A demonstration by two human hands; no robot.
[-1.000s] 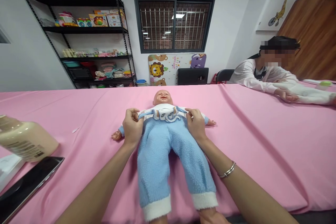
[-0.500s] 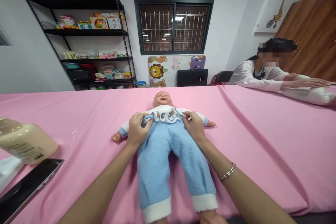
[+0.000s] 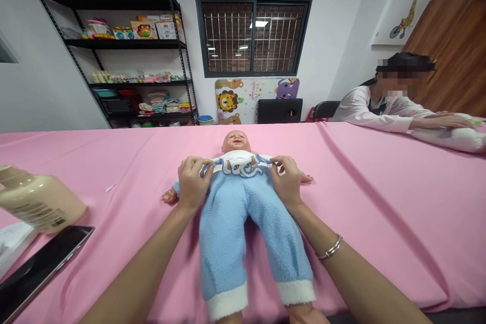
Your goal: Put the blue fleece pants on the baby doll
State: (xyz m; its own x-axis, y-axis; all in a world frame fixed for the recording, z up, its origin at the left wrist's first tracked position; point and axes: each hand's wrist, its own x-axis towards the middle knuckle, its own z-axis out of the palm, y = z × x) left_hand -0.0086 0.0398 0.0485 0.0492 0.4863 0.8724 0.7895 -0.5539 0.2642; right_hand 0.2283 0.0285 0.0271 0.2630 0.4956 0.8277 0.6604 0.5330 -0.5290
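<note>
Fleece, light blue: the trousers [image 3: 246,233] are on the baby doll [image 3: 237,162], both legs fully in, white cuffs sitting at the ankles near the front edge of the worktop [image 3: 379,197]. The doll lies on its back in the middle of the pink cover, head pointing away from the camera, arms spread to either side.

Left hand [image 3: 193,183]: fingers curled and pinched on the waistband at the doll's left-of-frame hip. Right hand [image 3: 287,182]: the same grip on the opposite side of the waistband; a silver bracelet [image 3: 329,248] is on that wrist. The hands are apart, one at each hip, both closed on fabric.

Waistband sits at belly height, just below the elephant print on the white top [image 3: 240,163]. The lower hem of the top lies over the band, not tucked in.

Judgement on progress: legs threaded, trousers drawn up to the waist, so the main part of dressing looks complete. What appears left is settling the waistband level and smoothing the top over it. Whether the back of the trousers is pulled up equally cannot be seen.

Also on the worktop at far left: a beige bottle [image 3: 38,201] lying on its side and a dark phone [image 3: 41,263], well apart from the doll. A second person [image 3: 383,106] sits at the far right, a hand resting on a white bundle [image 3: 451,136].
</note>
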